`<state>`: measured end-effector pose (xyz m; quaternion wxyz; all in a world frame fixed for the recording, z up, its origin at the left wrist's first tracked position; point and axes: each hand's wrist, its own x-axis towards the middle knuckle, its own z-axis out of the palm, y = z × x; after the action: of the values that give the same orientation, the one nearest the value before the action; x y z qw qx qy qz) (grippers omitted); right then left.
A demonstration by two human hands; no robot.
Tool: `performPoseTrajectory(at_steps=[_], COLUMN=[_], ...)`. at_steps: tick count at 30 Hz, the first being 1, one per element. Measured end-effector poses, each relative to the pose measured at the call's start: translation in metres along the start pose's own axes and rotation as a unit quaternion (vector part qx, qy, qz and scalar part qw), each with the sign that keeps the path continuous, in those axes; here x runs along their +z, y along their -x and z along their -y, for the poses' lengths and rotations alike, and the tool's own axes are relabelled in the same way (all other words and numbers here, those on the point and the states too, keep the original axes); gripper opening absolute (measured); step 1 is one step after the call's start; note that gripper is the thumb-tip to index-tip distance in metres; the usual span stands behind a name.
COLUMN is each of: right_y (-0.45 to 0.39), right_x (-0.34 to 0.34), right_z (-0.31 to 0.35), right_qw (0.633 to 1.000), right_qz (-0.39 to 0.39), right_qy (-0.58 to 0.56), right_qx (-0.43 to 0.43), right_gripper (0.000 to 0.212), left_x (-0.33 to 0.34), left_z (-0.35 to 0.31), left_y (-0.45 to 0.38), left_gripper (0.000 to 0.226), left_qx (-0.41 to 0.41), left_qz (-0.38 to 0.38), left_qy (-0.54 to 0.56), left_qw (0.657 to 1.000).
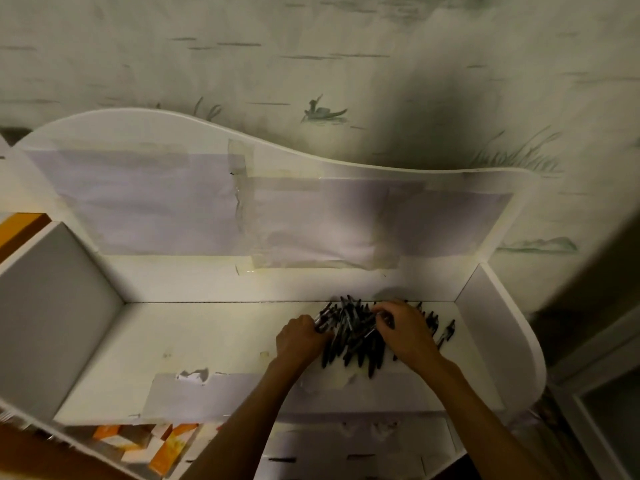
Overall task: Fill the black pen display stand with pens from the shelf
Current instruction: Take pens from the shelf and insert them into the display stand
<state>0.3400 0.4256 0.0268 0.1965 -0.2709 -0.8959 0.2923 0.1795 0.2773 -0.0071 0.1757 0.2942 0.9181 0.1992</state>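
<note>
A heap of dark pens (360,337) lies on the white shelf (207,344), toward its right end near the back panel; the left hand (300,341) is curled around pens at the heap's left edge; the right hand (405,332) presses on the heap's right side, fingers pinching pens. Orange boxes (166,445) sit on a lower level.

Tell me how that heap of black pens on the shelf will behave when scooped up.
The pens look slim, stiff and round, so they will probably roll and slip free. Being loosely crisscrossed, some may snag. Both the left hand and right hand likely help.
</note>
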Motion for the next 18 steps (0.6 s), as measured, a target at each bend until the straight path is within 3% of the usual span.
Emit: performPoseTrajectory(at_steps=[4, 10, 13, 18], right_y=[-0.002, -0.007, -0.01, -0.015], right_x=[0.0, 0.005, 0.008, 0.011], right_z=[0.001, 0.005, 0.008, 0.015], right_qw=[1.0, 1.0, 1.0, 1.0], right_qz=[0.0, 0.005, 0.01, 0.011], right_qy=[0.004, 0.007, 0.0, -0.003], right_qx=[-0.001, -0.008, -0.007, -0.023], right_gripper=[0.021, 0.022, 0.022, 0.021], left_x=[-0.008, -0.014, -0.014, -0.018], left_z=[-0.002, 0.015, 0.02, 0.028], left_y=[-0.001, -0.013, -0.013, -0.004], left_gripper=[0.029, 0.03, 0.017, 0.015], left_qx=[-0.004, -0.033, -0.023, -0.037], left_qz=[-0.026, -0.006, -0.03, -0.085], left_qy=[-0.064, -0.138, -0.12, -0.004], left_qw=[0.998, 0.99, 0.992, 0.996])
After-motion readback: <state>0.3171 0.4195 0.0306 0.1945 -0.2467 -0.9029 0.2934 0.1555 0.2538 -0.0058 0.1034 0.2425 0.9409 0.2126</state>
